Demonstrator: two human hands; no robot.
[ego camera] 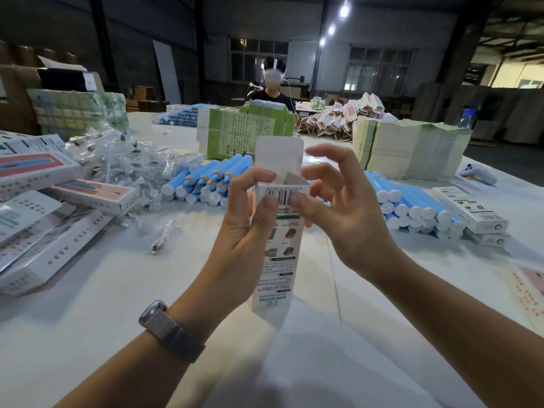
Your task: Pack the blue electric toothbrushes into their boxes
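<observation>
I hold the box (pixel 276 231) upright, mouth open, in my left hand (pixel 250 219), right hand (pixel 332 201) pinching its rim; nearest toothbrushes (pixel 206 184) lie just beyond-left.

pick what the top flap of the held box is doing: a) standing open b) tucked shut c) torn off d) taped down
a, the box is held upright in the left hand with the right hand at its top edge, and the white flap stands up above the open mouth.
</observation>
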